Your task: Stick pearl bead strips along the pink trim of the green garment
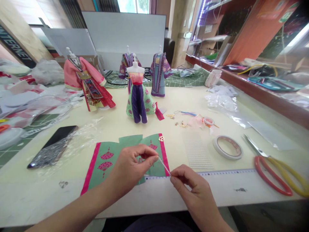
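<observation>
A short strip of white pearl beads (164, 166) is stretched at a slant between my two hands. My left hand (135, 161) pinches its upper end, above a green cloth garment piece (93, 177) with pink borders and pink lantern motifs. The lower end is pinched by the thumb and forefinger of my right hand (190, 187). A gold ornament (161, 138) lies at the garment's top right corner. Part of the garment is hidden beneath my left hand and forearm. Right of it lies a sheet of pearl bead strips (198, 151).
A tape roll (228, 147) and scissors (267, 156) lie at the right, and a ruler strip (217, 174) runs along the front. A phone (53, 146) rests at the left. Behind stand a doll form in a green skirt (137, 93) and dressed stands, including a pink robe (84, 77).
</observation>
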`<state>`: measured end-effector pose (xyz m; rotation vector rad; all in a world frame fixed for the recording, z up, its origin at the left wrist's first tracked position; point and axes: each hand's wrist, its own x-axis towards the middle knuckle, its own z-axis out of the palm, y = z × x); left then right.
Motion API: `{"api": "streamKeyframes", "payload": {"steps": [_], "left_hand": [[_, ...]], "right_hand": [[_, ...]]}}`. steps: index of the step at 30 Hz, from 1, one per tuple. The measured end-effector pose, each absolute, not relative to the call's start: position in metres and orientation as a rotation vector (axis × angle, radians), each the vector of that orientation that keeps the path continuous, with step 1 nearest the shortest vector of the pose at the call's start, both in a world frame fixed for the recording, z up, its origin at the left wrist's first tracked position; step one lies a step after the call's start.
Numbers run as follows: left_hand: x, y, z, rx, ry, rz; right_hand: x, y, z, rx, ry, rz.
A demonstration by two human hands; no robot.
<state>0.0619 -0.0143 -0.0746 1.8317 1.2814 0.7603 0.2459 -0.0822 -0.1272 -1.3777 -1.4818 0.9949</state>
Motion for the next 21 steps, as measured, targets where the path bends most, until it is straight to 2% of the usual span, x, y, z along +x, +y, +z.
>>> {"api": "streamKeyframes", "payload": {"steps": [10, 21], "left_hand": [[0.060, 0.000, -0.069, 1.808, 1.308, 0.638], [0.077, 0.040, -0.067, 2.128, 1.196, 0.358]], "right_hand": [[0.241, -0.089, -0.126, -1.367, -1.462, 0.872], [0.237, -0.079, -0.134, -1.356, -1.492, 0.813]]}}
